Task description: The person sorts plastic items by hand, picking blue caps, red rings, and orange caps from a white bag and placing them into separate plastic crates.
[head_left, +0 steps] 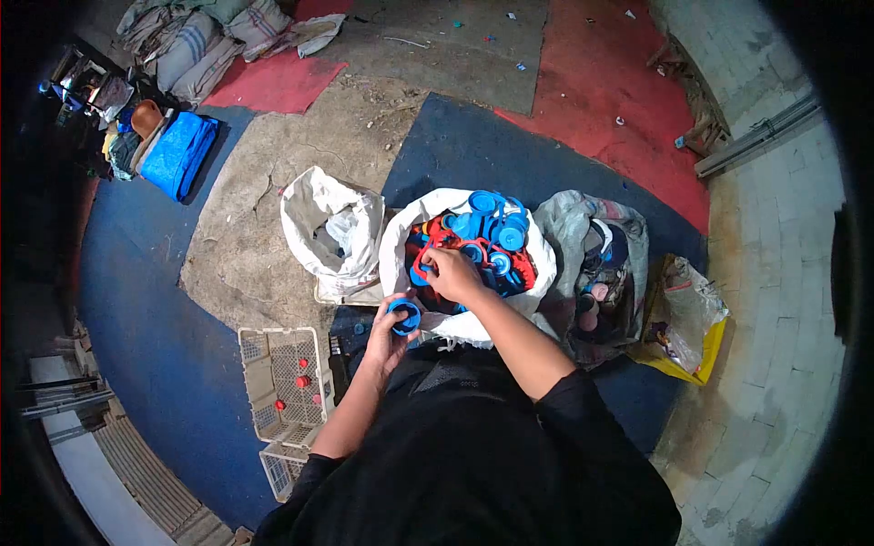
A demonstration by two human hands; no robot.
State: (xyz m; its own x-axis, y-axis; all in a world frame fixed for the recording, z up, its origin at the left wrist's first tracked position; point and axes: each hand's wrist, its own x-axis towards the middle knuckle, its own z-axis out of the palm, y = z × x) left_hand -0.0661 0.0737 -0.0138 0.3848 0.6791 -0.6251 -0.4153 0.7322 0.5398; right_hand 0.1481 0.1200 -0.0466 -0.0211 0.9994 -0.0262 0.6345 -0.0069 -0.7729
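Note:
My left hand [390, 337] is closed around a round blue plastic cap [406, 309], its hollow side facing up, at the near left rim of a white sack [544, 264]. My right hand [452, 275] reaches over that sack with its fingers pinched together. What they hold, if anything, is hidden by the hand. Right by the fingertips lies a red plastic piece [441, 238] among the heap. Blue caps [512, 235] and red and orange plastic pieces fill the sack.
A white sack [305, 209] stands to the left, a grey sack [555, 218] and a yellow bag [708, 359] to the right. Beige plastic crates [259, 364] sit lower left with several red caps. A block wall [774, 300] bounds the right side.

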